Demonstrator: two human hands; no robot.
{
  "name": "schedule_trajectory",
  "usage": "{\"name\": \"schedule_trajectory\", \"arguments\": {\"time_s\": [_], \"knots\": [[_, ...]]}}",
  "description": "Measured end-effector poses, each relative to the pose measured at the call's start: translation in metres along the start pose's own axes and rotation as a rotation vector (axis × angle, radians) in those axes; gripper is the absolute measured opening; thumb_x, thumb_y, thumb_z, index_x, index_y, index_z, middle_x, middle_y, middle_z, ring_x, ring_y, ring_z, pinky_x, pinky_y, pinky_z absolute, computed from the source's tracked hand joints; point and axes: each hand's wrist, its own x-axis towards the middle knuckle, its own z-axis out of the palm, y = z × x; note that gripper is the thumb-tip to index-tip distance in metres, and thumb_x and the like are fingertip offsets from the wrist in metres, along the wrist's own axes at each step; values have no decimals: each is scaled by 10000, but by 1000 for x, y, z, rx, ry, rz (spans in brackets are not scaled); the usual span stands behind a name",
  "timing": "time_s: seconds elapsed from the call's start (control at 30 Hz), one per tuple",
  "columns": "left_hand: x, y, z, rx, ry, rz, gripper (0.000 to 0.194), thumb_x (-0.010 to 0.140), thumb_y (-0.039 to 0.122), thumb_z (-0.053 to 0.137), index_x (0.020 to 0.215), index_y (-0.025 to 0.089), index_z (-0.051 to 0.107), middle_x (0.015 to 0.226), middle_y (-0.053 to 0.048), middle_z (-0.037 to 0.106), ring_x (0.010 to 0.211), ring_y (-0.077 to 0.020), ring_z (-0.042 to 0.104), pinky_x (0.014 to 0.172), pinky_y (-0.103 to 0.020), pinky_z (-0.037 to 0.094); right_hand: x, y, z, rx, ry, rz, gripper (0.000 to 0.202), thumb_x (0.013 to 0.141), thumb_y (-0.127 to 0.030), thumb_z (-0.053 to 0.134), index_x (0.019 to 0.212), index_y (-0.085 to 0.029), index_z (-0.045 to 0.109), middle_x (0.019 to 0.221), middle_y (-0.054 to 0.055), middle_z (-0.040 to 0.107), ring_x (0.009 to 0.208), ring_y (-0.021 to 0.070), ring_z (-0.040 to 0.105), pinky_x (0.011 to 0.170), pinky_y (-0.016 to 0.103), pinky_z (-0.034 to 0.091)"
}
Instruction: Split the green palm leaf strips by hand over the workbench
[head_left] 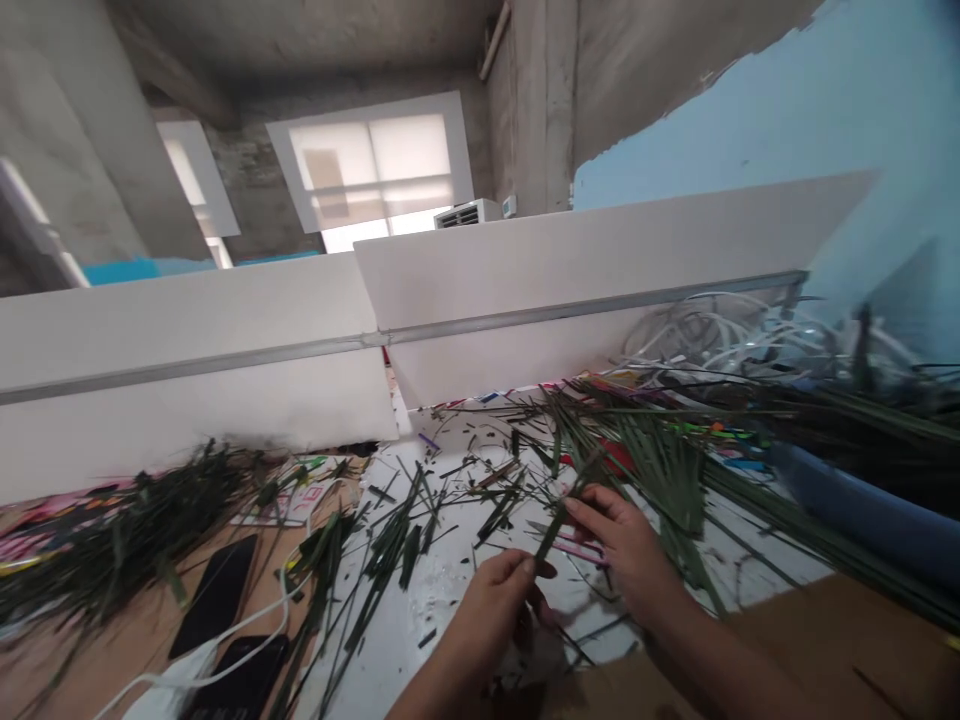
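A narrow green leaf strip (550,532) is stretched at a slant between my two hands above the white tabletop. My left hand (504,598) pinches its lower end between thumb and fingers. Higher up and to the right, my right hand (616,538) grips the same strip with its fingertips. Partly behind the hands lies a pair of scissors with pink handles (577,549), its blades pointing left. Cut leaf pieces (396,535) and thin scraps are strewn around the hands. To the right of my right hand spreads a fan-shaped palm leaf (660,470).
Two dark phones (217,592) and a white cable (286,575) lie at left, beside a heap of green leaf strips (161,515). A blue curved container (862,510) and long leaves fill the right. White partition panels (510,275) stand along the back, near tangled white tubing (720,325).
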Motion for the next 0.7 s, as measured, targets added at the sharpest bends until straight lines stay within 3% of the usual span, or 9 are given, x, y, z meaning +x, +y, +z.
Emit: {"name": "schedule_trajectory", "arguments": {"time_s": [0.07, 0.17, 0.27, 0.43, 0.6, 0.7], "knots": [[1, -3, 0, 83, 67, 61, 404, 845, 519, 502, 847, 149, 663, 497, 42, 441, 452, -108, 341, 494, -241, 251, 0, 2, -1, -2, 1, 24, 381, 619, -519, 801, 695, -211, 591, 632, -22, 541, 581, 148, 498, 561, 285, 457], [2, -5, -1, 138, 129, 101, 350, 881, 431, 476, 799, 160, 682, 525, 38, 385, 530, -136, 369, 540, -253, 270, 1, 7, 0, -33, -96, 2, 403, 619, -540, 802, 794, -203, 667, 683, 7, 609, 598, 159, 527, 582, 297, 468], [-2, -3, 0, 280, 175, 122, 332, 895, 382, 462, 817, 171, 706, 609, -5, 511, 625, -170, 461, 594, -271, 314, 2, 13, 1, -101, -134, 24, 463, 565, -593, 807, 764, -192, 690, 645, 34, 631, 579, 180, 539, 566, 319, 462], [-11, 10, 7, 580, 204, 176, 354, 911, 348, 432, 803, 207, 738, 751, -57, 681, 740, -216, 561, 687, -308, 363, 7, 23, -6, -165, -63, 83, 419, 554, -616, 778, 631, -224, 653, 626, 73, 645, 608, 231, 582, 592, 370, 486], [-10, 10, 11, 485, 253, 158, 296, 871, 312, 457, 803, 212, 727, 722, -42, 657, 710, -206, 547, 660, -301, 355, 14, 32, -13, -141, -42, 98, 354, 619, -564, 777, 642, -233, 654, 614, 65, 624, 598, 225, 574, 577, 365, 472], [-4, 3, 9, 323, 275, 164, 222, 849, 320, 486, 853, 204, 675, 637, -2, 560, 628, -175, 486, 600, -282, 335, 11, 31, -8, -69, -92, 78, 364, 629, -559, 781, 729, -220, 693, 679, 67, 652, 615, 216, 575, 584, 350, 474]]}}
